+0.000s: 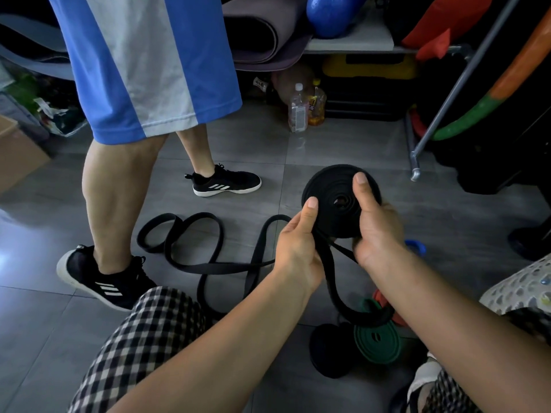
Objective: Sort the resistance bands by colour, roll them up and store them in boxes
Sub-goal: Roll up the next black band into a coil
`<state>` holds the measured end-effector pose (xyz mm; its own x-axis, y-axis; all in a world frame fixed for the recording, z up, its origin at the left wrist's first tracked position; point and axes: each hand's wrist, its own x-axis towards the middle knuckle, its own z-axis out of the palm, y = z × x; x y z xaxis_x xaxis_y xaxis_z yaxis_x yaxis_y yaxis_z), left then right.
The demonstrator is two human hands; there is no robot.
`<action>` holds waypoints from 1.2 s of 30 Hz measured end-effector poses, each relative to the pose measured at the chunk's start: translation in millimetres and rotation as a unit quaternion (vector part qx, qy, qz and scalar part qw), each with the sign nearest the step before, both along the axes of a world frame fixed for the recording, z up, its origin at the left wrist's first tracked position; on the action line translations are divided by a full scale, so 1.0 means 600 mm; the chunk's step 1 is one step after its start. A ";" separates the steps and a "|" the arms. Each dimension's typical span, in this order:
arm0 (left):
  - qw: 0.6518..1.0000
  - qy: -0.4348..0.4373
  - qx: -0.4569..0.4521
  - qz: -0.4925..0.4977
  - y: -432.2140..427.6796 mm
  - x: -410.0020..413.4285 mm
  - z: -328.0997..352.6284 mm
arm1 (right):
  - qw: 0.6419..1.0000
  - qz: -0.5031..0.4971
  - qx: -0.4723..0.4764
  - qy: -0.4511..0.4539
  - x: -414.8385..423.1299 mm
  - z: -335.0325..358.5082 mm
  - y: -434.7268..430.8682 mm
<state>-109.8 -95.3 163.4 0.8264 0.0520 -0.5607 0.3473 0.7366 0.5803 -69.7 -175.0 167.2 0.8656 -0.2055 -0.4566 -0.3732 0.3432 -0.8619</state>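
Observation:
A black resistance band is half wound into a flat coil (331, 189), held upright above the grey tiled floor. My left hand (298, 242) pinches the coil's left edge, thumb on its face, and grips the band's free tail where it leaves the coil. My right hand (375, 225) clamps the coil's right side with the thumb across its face. The unrolled black tail (205, 266) lies in loops on the floor to the left. Between my knees lie a rolled green band (378, 341), a rolled black band (328, 350) and a rolled red-orange band (383, 298), partly hidden by my right forearm.
Another person in blue-and-white shorts and black sneakers (101, 281) stands close at the left, one foot beside the band's loops. Two bottles (298, 108) stand on the floor under a shelf with rolled mats and a blue ball. A metal rack leg (414, 165) stands at right, a cardboard box (15, 150) at far left.

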 end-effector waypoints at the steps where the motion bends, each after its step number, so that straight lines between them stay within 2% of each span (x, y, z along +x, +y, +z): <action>1: 1.000 0.000 0.008 0.002 0.005 0.004 -0.001 | 0.999 0.034 -0.024 0.002 0.004 -0.003 -0.003; 3: 0.999 -0.014 0.035 -0.004 0.016 0.014 -0.001 | 0.990 0.107 -0.092 0.000 0.012 -0.003 -0.016; 4: 0.998 -0.022 0.062 -0.017 0.021 0.019 -0.001 | 0.981 0.136 -0.138 -0.032 0.016 0.000 -0.026; 6: 0.989 -0.042 0.128 -0.064 0.027 0.024 0.000 | 0.928 0.211 -0.276 -0.133 0.023 0.012 -0.048; 7: 0.983 -0.055 0.152 -0.086 0.027 0.023 -0.001 | 0.896 0.256 -0.327 -0.156 0.028 0.018 -0.059; 8: 0.979 -0.065 0.165 -0.104 0.027 0.021 -0.001 | 0.878 0.300 -0.342 -0.151 0.034 0.024 -0.071; 9: 0.975 -0.072 0.170 -0.122 0.026 0.020 -0.001 | 0.875 0.335 -0.324 -0.133 0.037 0.032 -0.081; 13: 0.961 -0.088 0.164 -0.204 0.032 0.020 0.005 | 0.888 0.381 -0.241 -0.088 0.043 0.044 -0.099; 18: 0.968 -0.079 0.140 -0.192 0.031 0.020 -0.002 | 0.925 0.311 -0.188 -0.112 0.038 0.034 -0.087; 23: 0.982 -0.060 0.081 -0.158 0.008 0.012 -0.024 | 0.972 0.180 -0.138 -0.067 0.045 0.024 -0.094; 28: 0.996 -0.017 0.025 -0.085 -0.012 0.016 -0.031 | 0.991 0.085 -0.097 -0.043 0.044 0.006 -0.074; 36: 0.997 -0.041 0.015 -0.067 -0.031 0.041 -0.038 | 0.998 -0.041 -0.047 -0.017 0.052 -0.016 -0.058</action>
<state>-85.4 -113.9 140.5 0.8703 -0.0471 -0.4902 0.3922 0.6684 0.6320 -38.3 -209.7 157.4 0.8585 -0.3175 -0.4027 -0.3172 0.2882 -0.9035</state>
